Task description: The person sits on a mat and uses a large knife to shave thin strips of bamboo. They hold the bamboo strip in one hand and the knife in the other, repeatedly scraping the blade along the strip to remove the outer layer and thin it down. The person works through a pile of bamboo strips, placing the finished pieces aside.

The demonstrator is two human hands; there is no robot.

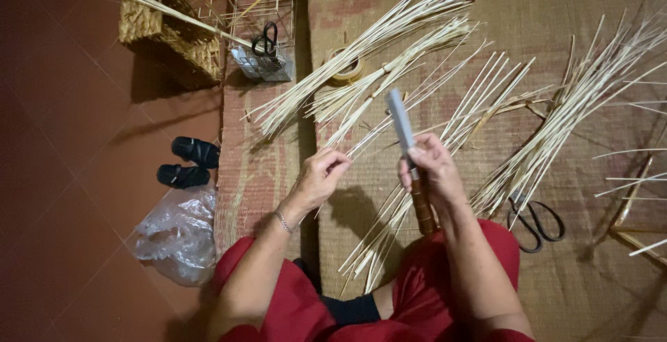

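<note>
Fingers of the left hand are pinched together on a thin pale strip, thumb against fingertips, grasping it near its lower end; the strip runs up and to the right from the pinch toward the spread of sticks. Right hand is clenched around a knife with a brown wooden handle and a flat grey blade; the blade stands upright above the fist, the handle comes out below it toward the lap. The two hands are near each other, not touching, over the middle of a woven mat. A thin bracelet sits on the left wrist. Person is seated at the near edge of the mat, wearing red. Loose bundles of pale split sticks fan across the mat from the hands toward its far edge and right edge; more sticks lie under and between the hands down to the near edge. Black-handled scissors lie on the mat just right of the right forearm, beside one bundle. A roll of tape lies near the far left part of the mat, partly under sticks. Off the mat's left edge, on the red tiled floor: a pair of black sandals, a crumpled clear plastic bag near the left elbow, a woven basket toward the far left corner, and a wire frame container with a black object in it just beside the basket.
</note>
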